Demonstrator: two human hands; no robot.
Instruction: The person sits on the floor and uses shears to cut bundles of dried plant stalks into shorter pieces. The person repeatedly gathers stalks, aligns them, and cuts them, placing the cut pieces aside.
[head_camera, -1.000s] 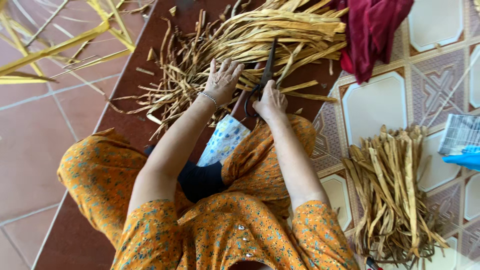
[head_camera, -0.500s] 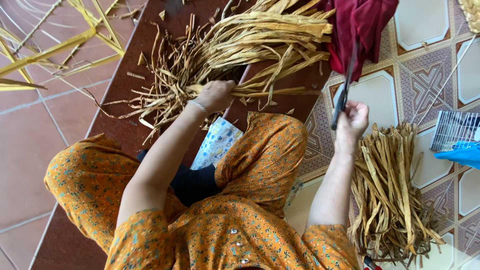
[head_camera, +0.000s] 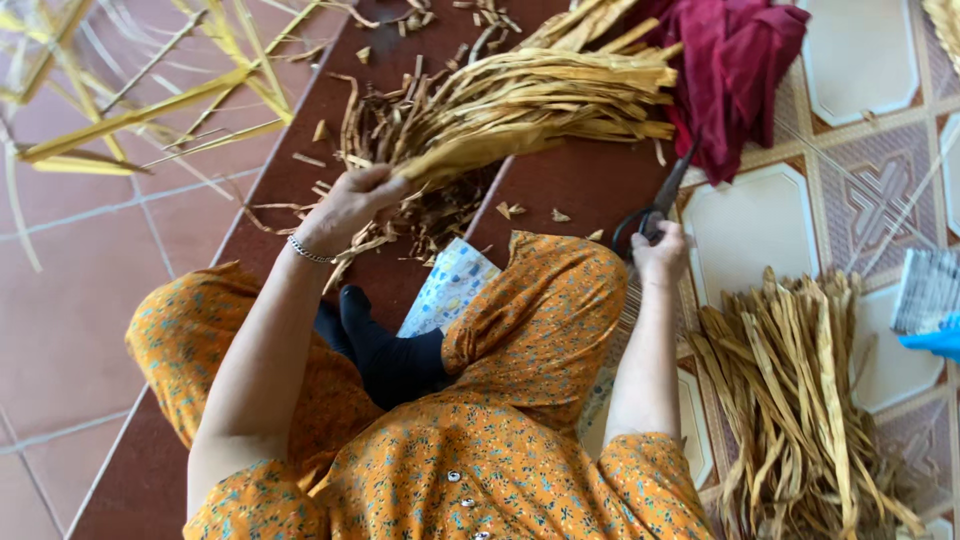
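I see a floor with two kinds of tile. On the left are plain reddish tiles (head_camera: 70, 330). On the right are patterned tiles (head_camera: 860, 70) in cream and brown. Between them runs a dark brown strip (head_camera: 580, 180), and the person sits on it in orange flowered clothes with knees bent.

A big bundle of dry yellow strips (head_camera: 540, 95) lies across the dark strip, with small scraps (head_camera: 420, 215) spread under it. A dark red cloth (head_camera: 735, 70) lies just beside the far end of the bundle. Some thin yellow stalks (head_camera: 140, 110) lie on the reddish tiles, top left. Another pile of dry strips (head_camera: 800, 400) lies on the patterned tiles at the right, near a blue thing (head_camera: 935, 340) at the edge.

The left hand (head_camera: 350, 205) has its fingers curled tight around the near end of the bundle. A thin bracelet (head_camera: 308, 252) sits on that wrist.

The right hand (head_camera: 660, 250) is closed on the handles of black scissors (head_camera: 660, 205). The blades point up toward the red cloth. I cannot tell if the blades are apart.
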